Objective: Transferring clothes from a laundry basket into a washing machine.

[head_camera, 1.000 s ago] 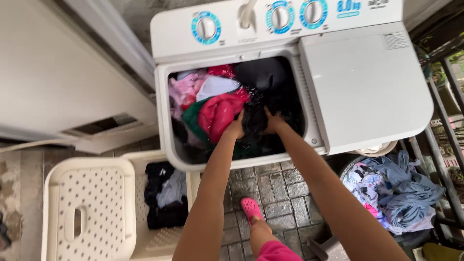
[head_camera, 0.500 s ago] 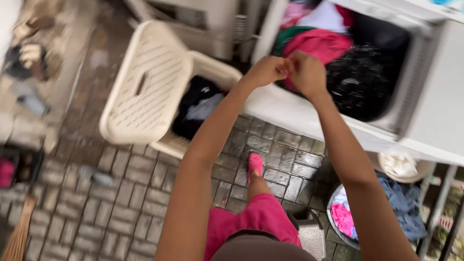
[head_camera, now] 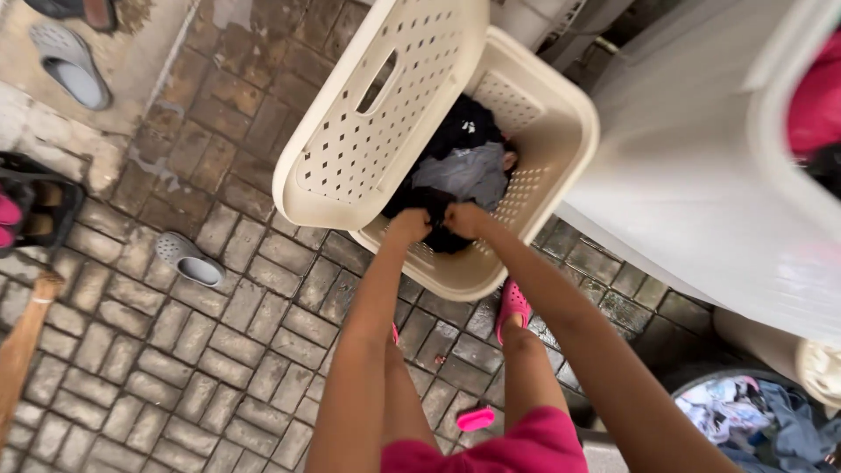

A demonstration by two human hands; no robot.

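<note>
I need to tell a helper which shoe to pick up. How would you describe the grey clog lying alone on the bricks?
Start from the cream laundry basket; left of its open lid on the brick paving lies the grey clog. It lies alone.

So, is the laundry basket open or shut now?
Open: the lid is swung up, and dark clothes show inside the basket.

The wet brick-paved floor (head_camera: 219, 350) carries a cream laundry basket (head_camera: 552, 175), 2 grey slippers (head_camera: 188, 260), a white washing machine (head_camera: 692, 193) and a tub of clothes (head_camera: 753, 420).
</note>
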